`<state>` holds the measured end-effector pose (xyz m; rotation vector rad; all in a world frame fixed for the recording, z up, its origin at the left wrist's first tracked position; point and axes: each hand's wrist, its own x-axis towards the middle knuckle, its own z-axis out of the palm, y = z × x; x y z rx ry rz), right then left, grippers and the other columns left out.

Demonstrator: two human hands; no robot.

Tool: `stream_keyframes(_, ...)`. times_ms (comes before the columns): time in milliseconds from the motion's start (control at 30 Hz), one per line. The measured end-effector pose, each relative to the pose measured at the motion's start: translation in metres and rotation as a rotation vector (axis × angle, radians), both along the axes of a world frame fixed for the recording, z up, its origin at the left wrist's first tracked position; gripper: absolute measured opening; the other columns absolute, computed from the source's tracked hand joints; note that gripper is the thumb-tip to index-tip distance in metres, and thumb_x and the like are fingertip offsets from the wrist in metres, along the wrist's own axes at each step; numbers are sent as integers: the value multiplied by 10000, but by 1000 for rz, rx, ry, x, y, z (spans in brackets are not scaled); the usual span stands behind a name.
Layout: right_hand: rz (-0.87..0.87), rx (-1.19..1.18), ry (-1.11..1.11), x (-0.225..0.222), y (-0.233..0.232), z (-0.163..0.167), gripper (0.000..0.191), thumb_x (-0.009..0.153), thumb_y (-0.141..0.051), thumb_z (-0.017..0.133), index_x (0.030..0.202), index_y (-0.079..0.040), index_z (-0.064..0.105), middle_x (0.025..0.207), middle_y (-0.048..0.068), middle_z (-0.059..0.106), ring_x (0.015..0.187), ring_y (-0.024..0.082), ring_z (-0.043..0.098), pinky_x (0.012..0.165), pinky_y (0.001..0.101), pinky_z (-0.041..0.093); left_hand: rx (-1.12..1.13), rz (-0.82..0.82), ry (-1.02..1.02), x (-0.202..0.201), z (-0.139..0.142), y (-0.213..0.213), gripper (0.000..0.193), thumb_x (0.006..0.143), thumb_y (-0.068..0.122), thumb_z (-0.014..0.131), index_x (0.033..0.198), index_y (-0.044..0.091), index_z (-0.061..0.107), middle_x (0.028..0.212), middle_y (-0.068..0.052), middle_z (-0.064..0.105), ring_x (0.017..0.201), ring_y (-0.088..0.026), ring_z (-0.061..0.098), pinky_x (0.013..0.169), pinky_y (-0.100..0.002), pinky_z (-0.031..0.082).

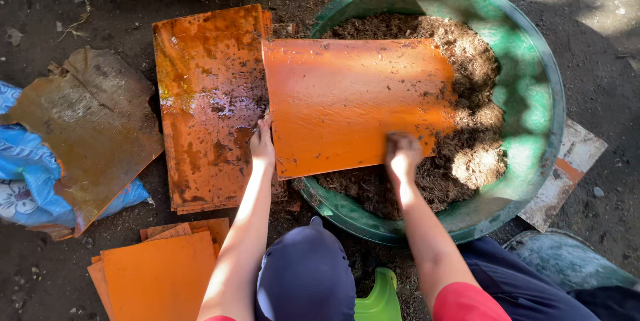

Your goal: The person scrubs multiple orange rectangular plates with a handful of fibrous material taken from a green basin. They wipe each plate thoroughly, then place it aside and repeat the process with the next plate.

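An orange flat sheet (pixel 353 104) lies across the rim of a large green basin (pixel 533 61) filled with brown soil (pixel 467 154). My left hand (pixel 261 144) grips the sheet's left edge. My right hand (pixel 402 156), dusted with soil, rests as a closed fist on the sheet's lower right part, pressing soil against it. Specks of soil are scattered over the sheet.
A stack of wet, dirty orange sheets (pixel 210 108) lies left of the basin. Cleaner orange sheets (pixel 160 271) sit at bottom left. A rusty brown sheet (pixel 93 128) rests on a blue bag (pixel 27 161). A green stool (pixel 380 298) and a grey bucket (pixel 567 261) are nearby on dark ground.
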<state>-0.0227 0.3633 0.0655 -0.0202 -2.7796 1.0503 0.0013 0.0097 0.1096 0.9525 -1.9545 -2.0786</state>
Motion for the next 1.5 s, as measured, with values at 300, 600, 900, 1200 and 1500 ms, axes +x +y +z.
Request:
stream_keyframes(300,237,186,235,43,-179,9,555,985,-373,535,1505,-193,467,1628,155,328,1522,412,211,1218,675,57,67,227,334,1,-22,10,597,1092,443,417,1387,-59,550,1437,-149,575,1279,-192,560,1132,-323,402)
stream_keyframes(600,343,322,43,-136,-165,46,275,1024,-485,526,1222,-443,712,1508,24,440,1453,455,345,1164,706,139,-655,-59,-158,20,-18,19,464,1102,332,388,1392,11,556,1337,-223,581,1191,-345,577,1034,-422,457)
stream_keyframes(900,204,269,-127,-131,-198,50,515,906,-405,543,1386,-217,532,1584,128,329,1459,457,203,1068,765,73,-641,-149,170,25,-44,16,617,1087,392,416,1498,-67,368,1508,-296,441,1385,-453,442,1123,-463,364)
stream_keyframes(1200,616,239,32,-164,-227,57,422,1060,-376,444,1471,-284,471,1652,98,249,1539,379,174,1169,717,55,-589,-117,-100,37,-40,13,723,1030,527,371,1528,5,403,1371,-225,562,1180,-324,609,995,-387,474)
stream_keyframes(1500,-80,560,-85,-237,79,-11,608,1030,-392,482,1565,-154,318,1592,141,354,1410,321,428,1135,383,404,-546,-172,15,34,-26,17,667,1064,402,435,1565,-25,323,1380,-248,496,1107,-350,524,955,-419,435)
